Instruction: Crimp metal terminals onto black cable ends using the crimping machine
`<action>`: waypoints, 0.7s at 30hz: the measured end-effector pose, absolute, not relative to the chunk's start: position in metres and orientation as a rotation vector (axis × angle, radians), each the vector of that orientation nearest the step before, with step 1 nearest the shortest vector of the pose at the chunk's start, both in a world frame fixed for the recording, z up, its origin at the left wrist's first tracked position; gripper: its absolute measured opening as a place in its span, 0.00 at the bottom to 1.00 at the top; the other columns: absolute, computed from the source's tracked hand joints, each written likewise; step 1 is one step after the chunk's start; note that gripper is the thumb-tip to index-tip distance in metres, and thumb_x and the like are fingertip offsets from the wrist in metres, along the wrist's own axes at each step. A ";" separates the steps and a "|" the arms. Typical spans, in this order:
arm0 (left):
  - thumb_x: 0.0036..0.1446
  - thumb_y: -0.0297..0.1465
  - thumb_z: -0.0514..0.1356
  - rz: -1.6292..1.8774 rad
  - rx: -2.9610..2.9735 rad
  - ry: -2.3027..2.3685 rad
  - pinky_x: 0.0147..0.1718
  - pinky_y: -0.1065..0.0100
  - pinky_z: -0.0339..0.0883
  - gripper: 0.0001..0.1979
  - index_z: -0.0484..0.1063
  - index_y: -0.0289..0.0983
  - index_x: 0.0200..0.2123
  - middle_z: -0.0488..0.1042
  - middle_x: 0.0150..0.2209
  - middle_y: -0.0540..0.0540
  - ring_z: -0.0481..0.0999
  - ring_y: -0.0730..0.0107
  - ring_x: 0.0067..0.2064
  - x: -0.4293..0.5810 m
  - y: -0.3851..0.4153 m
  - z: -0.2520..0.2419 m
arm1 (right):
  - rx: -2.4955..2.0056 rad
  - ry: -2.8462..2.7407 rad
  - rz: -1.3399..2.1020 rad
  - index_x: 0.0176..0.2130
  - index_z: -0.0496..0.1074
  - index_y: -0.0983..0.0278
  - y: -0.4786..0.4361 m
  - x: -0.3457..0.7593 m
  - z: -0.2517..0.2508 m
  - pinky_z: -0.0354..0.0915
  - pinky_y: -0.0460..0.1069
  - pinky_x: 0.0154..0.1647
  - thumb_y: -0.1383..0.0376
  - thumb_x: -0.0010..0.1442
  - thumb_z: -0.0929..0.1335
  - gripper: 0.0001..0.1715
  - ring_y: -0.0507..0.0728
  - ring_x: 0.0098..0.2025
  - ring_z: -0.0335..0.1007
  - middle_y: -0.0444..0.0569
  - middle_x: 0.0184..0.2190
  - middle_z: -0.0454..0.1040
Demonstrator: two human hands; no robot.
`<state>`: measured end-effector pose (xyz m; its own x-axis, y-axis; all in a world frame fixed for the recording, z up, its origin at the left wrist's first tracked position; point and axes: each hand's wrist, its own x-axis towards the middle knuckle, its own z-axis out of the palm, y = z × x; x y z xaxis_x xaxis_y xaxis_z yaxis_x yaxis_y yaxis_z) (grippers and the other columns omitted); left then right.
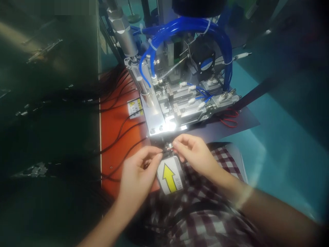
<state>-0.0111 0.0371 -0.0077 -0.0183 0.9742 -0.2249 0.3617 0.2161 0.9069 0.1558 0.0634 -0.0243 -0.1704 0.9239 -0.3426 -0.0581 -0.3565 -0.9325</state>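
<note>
My left hand [140, 171] pinches a thin black cable [123, 158] near its end, fingers closed on it. My right hand [195, 152] pinches the small metal connector [169, 146] at the cable's tip. Both hands meet just in front of the metal fixture [180, 103], below its bright front edge. A label with a yellow arrow [170, 176] lies right under my hands, pointing toward the fixture.
Blue air hoses [190, 27] loop over the fixture, with a grey cylinder [123, 31] at its left. Several black cables [120, 103] run across the orange plate [113, 127] to the left. Red wires [230, 120] lie at the right. A teal table [269, 137] extends right.
</note>
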 end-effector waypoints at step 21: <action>0.57 0.31 0.63 0.848 1.464 1.603 0.29 0.79 0.71 0.04 0.76 0.39 0.35 0.79 0.31 0.51 0.78 0.74 0.31 -0.019 0.037 -0.017 | -1.354 -0.996 1.732 0.28 0.72 0.67 0.063 0.159 -0.027 0.56 0.43 0.22 0.66 0.55 0.71 0.07 0.47 0.21 0.57 0.39 0.20 0.66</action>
<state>-0.0187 0.0371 -0.0166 -0.0224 0.9933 -0.1130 0.4656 0.1104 0.8781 0.1593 0.0630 -0.0271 -0.1967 0.8819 -0.4284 -0.0737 -0.4490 -0.8905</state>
